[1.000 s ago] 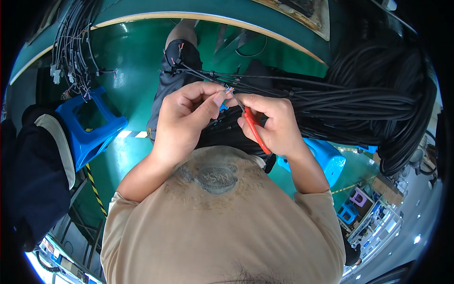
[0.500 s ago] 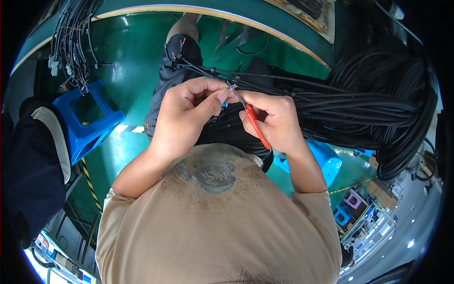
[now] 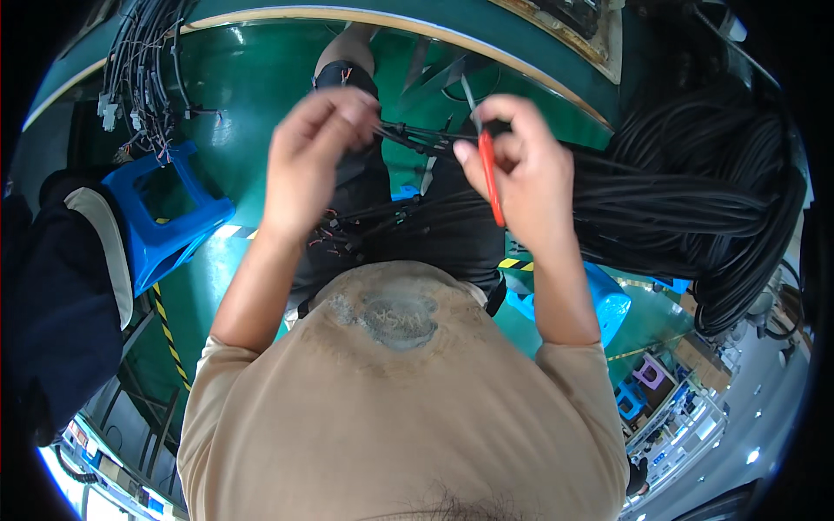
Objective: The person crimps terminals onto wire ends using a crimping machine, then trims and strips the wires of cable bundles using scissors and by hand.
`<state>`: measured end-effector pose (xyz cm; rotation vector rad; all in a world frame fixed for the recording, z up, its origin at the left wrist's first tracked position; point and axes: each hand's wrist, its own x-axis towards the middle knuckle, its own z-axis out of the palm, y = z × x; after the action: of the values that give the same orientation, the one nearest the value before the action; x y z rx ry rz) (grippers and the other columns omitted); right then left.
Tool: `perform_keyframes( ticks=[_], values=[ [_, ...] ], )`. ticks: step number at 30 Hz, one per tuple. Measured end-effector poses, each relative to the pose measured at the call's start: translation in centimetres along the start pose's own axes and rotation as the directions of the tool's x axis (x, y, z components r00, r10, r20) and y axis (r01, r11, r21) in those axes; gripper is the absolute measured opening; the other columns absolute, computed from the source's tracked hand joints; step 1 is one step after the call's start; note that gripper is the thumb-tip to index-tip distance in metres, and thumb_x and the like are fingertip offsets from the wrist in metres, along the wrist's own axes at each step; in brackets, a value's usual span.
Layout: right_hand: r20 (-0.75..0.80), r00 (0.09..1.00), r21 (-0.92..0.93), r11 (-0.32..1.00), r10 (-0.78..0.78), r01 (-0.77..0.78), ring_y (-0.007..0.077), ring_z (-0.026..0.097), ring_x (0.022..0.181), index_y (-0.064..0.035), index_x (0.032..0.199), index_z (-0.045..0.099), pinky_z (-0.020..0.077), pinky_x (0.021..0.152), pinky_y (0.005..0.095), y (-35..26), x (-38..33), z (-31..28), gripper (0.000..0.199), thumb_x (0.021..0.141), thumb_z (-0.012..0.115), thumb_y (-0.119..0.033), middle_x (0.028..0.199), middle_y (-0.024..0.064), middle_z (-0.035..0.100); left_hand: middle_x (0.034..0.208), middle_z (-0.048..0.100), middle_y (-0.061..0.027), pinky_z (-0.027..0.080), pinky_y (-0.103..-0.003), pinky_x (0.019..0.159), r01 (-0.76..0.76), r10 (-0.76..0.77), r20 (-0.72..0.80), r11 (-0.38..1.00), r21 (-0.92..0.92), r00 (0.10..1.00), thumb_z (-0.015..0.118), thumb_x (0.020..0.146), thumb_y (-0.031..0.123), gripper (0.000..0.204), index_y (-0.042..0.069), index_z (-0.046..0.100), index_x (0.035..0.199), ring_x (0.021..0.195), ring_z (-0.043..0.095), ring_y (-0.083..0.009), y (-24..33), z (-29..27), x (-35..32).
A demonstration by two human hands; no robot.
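Observation:
My left hand, smeared by motion, has its fingers closed at the end of a thin black cable above my lap. The tip in its fingers is hidden. My right hand grips a red-handled tool with a slim metal blade, the blade pointing up and away. Thin black cables run between my hands toward the thick bundle of black cables on the right. Closer to my body, cable ends with small coloured wires lie across my lap.
A green table with a pale edge curves across the far side. Black cables with connectors hang over it at left, above a blue stool. Another blue stool is at right. Someone's dark-clothed arm is at far left.
My hands have moved apart, the left going left and farther away, the right going slightly right. The tool has come away from the coloured wire end and now points up.

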<state>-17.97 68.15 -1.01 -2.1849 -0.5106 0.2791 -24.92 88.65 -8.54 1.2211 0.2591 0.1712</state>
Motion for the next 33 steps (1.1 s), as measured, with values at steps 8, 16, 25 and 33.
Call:
perform_keyframes(
  ticks=[8, 16, 25, 33],
  values=[
    [-0.089, 0.904, -0.159, 0.902, -0.418, 0.401, 0.043, 0.065, 0.076, 0.0035, 0.081, 0.06, 0.0525, 0.067, 0.0463, -4.9, 10.2, 2.5, 0.01, 0.082, 0.062, -0.006, 0.074, 0.0261, 0.064, 0.103, 0.068, -0.0088, 0.051, -0.031, 0.081, -0.037, 0.135, -0.075, 0.68, 0.732, 0.988, 0.063, 0.088, 0.003, 0.02, 0.001, 0.066, 0.108, 0.094, 0.064, -0.0163, -1.7, -3.5, -2.9],
    [-0.144, 0.817, -0.325, 0.806, -0.558, 0.494, 0.0415, 0.067, 0.075, 0.0049, 0.08, 0.063, 0.0539, 0.071, 0.0468, -5.6, 16.0, 7.1, 0.009, 0.081, 0.061, -0.004, 0.078, 0.0265, 0.066, 0.093, 0.066, -0.0141, 0.049, -0.042, 0.082, -0.311, -0.113, 0.386, 0.408, 0.858, 0.916, 0.07, 0.084, 0.019, 0.021, 0.004, 0.07, 0.099, 0.089, 0.061, -0.0342, -3.8, -2.2, -6.0],
    [-0.168, 0.834, -0.472, 0.786, -0.525, 0.399, 0.0396, 0.066, 0.085, 0.0075, 0.085, 0.066, 0.0536, 0.077, 0.0456, -5.6, 17.4, 8.9, 0.017, 0.086, 0.056, -0.007, 0.082, 0.0258, 0.068, 0.082, 0.066, -0.0112, 0.052, -0.042, 0.071, -0.392, -0.13, 0.45, 0.32, 0.863, 0.884, 0.07, 0.083, 0.026, 0.029, 0.006, 0.068, 0.104, 0.078, 0.064, -0.0307, -3.3, -0.2, -6.0],
    [0.131, 0.837, -0.158, 0.822, -0.532, 0.547, 0.0294, 0.064, 0.078, -0.0094, 0.104, 0.066, 0.0509, 0.069, 0.0413, -1.7, 3.9, 5.1, 0.024, 0.083, 0.069, -0.019, 0.085, 0.0109, 0.066, 0.073, 0.06, -0.0093, 0.05, -0.042, 0.057, -0.334, 0.031, 0.345, 0.339, 0.879, 0.938, 0.067, 0.083, 0.01, 0.015, 0.008, 0.067, 0.098, 0.062, 0.062, -0.0319, 0.2, -0.5, -7.4]
  ],
)
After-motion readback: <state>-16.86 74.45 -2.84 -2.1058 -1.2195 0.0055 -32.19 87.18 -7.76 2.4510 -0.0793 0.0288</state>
